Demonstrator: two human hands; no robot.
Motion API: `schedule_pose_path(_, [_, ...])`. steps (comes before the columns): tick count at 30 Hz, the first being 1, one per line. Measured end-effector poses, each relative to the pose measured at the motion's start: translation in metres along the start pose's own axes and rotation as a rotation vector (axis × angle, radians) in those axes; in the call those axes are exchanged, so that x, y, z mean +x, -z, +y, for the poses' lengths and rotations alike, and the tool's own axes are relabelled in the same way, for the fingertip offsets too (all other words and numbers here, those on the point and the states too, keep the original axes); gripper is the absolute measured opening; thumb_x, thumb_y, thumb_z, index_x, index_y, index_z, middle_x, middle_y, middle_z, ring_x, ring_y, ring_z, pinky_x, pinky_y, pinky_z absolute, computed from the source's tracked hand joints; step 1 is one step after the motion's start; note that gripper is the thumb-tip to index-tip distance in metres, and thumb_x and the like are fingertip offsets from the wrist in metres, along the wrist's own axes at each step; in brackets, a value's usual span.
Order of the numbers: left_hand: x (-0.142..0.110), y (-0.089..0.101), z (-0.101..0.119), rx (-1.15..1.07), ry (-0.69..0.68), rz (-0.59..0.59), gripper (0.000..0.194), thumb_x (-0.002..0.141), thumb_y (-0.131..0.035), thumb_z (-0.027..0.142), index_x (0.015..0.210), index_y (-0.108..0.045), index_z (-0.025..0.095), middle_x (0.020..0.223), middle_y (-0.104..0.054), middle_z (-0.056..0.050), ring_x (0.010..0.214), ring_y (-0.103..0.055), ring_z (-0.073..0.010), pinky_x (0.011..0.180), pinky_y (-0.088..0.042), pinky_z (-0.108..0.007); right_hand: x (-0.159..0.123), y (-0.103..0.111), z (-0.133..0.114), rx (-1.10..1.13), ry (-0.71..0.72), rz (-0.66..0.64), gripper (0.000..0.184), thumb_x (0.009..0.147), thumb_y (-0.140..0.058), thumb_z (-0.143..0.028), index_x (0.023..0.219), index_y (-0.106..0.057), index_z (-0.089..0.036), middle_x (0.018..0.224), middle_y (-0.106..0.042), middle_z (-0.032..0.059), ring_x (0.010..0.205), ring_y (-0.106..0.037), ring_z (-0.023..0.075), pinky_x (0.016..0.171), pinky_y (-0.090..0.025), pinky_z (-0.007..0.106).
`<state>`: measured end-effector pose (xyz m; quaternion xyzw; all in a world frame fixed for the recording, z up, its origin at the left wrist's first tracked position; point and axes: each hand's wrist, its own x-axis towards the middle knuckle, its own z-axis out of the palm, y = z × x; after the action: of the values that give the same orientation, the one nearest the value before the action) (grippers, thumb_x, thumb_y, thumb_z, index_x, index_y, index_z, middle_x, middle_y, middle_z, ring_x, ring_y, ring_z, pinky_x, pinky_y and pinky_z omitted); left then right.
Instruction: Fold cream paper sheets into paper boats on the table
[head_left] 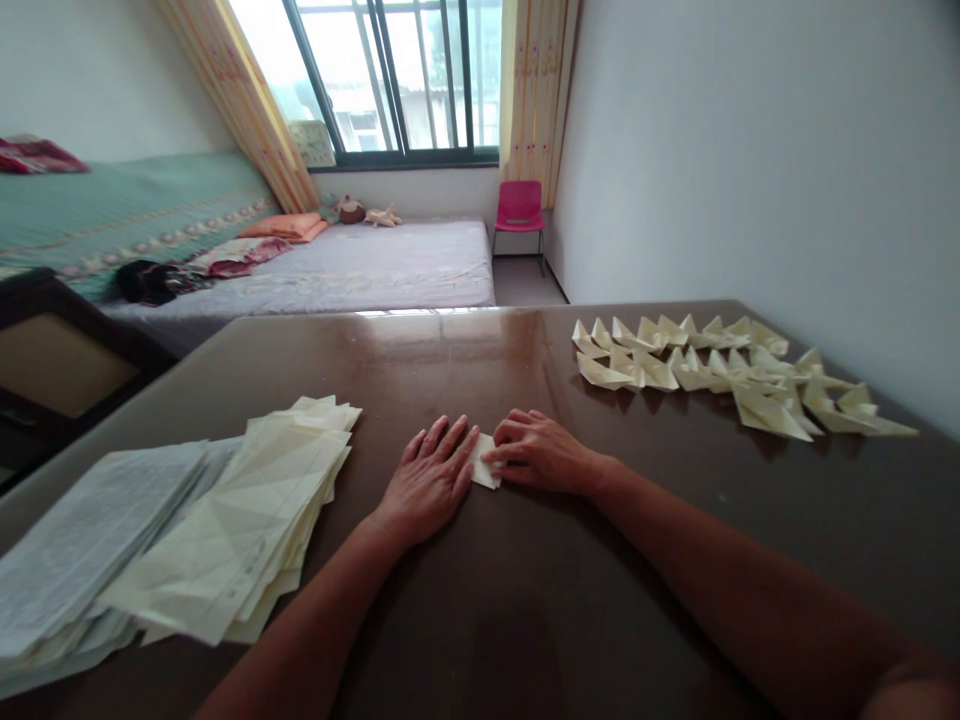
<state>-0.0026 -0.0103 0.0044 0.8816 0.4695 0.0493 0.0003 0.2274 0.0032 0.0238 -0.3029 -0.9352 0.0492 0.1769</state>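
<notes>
Your left hand [429,478] lies flat, fingers spread, pressing down on a small folded paper [486,464] at the centre of the frame. Your right hand [541,452] is curled, its fingertips pinching and creasing the paper's right edge. By my reading you're midway through one fold. At right, a cluster of finished paper boats [720,370] sits on the dark table [525,600]. At lower left, a thick stack of flat sheets [240,530] remains, so plenty looks left.
</notes>
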Motion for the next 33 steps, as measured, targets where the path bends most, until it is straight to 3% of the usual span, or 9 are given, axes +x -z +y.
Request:
schedule_pose_path(6, [0.000,-0.003,-0.009,-0.077,0.059,0.087,0.046,0.096,-0.033,0.039,0.141,-0.037,0.033,0.151,-0.034,-0.002,0.140,-0.025,-0.0273,0.110,-0.024,-0.053,0.001,-0.002,-0.001,0.073,0.028,-0.041,0.027,0.092,-0.050,-0.039,0.110,-0.068,-0.030,0.098,-0.063,0.0045,0.091,-0.052,0.0165,0.083,-0.039,0.029])
schedule_pose_path(10, [0.005,0.001,-0.021,-0.223,0.130,0.257,0.041,0.097,-0.029,0.030,0.128,-0.055,0.024,0.136,-0.054,-0.004,0.129,-0.042,-0.0206,0.108,-0.033,-0.042,0.001,-0.005,0.000,0.092,0.014,-0.034,0.027,0.092,-0.051,-0.040,0.112,-0.067,-0.031,0.099,-0.063,0.0044,0.091,-0.053,0.0163,0.084,-0.039,0.030])
schedule_pose_path(13, [0.007,0.005,-0.023,-0.296,0.062,0.369,0.035,0.095,-0.037,0.030,0.120,-0.061,0.021,0.121,-0.063,-0.005,0.118,-0.050,-0.0188,0.103,-0.040,-0.037,0.002,-0.007,-0.001,0.086,-0.005,-0.030,0.027,0.091,-0.052,-0.040,0.112,-0.067,-0.032,0.102,-0.063,0.0038,0.092,-0.054,0.0164,0.084,-0.040,0.030])
schedule_pose_path(17, [0.005,0.008,-0.013,-0.271,-0.125,0.243,0.032,0.094,-0.043,0.028,0.120,-0.061,0.028,0.121,-0.065,0.000,0.116,-0.050,-0.0194,0.099,-0.042,-0.038,0.003,-0.007,-0.002,0.153,-0.001,-0.017,0.026,0.091,-0.053,-0.037,0.112,-0.067,-0.030,0.106,-0.065,0.0038,0.096,-0.055,0.0166,0.088,-0.040,0.032])
schedule_pose_path(24, [0.003,0.012,-0.010,-0.205,-0.094,0.126,0.031,0.094,-0.043,0.035,0.119,-0.061,0.037,0.128,-0.061,0.005,0.124,-0.047,-0.0210,0.102,-0.038,-0.041,0.003,0.000,0.006,0.454,0.021,-0.036,0.022,0.086,-0.062,-0.034,0.101,-0.071,-0.022,0.106,-0.068,0.0040,0.097,-0.059,0.0145,0.091,-0.042,0.029])
schedule_pose_path(30, [0.003,0.011,-0.010,-0.195,-0.083,0.103,0.031,0.094,-0.043,0.034,0.119,-0.061,0.039,0.131,-0.058,0.006,0.128,-0.043,-0.0205,0.105,-0.036,-0.041,0.002,0.004,-0.001,0.268,0.082,-0.079,0.022,0.092,-0.052,-0.034,0.103,-0.070,-0.028,0.109,-0.067,0.0003,0.090,-0.053,0.0129,0.085,-0.040,0.028])
schedule_pose_path(33, [0.003,0.011,-0.011,-0.214,-0.088,0.114,0.031,0.093,-0.045,0.033,0.119,-0.061,0.037,0.130,-0.059,0.005,0.128,-0.043,-0.0207,0.105,-0.035,-0.041,0.002,0.008,-0.008,0.169,0.075,-0.101,0.023,0.093,-0.050,-0.032,0.106,-0.069,-0.031,0.111,-0.066,0.0004,0.095,-0.051,0.0160,0.085,-0.039,0.031])
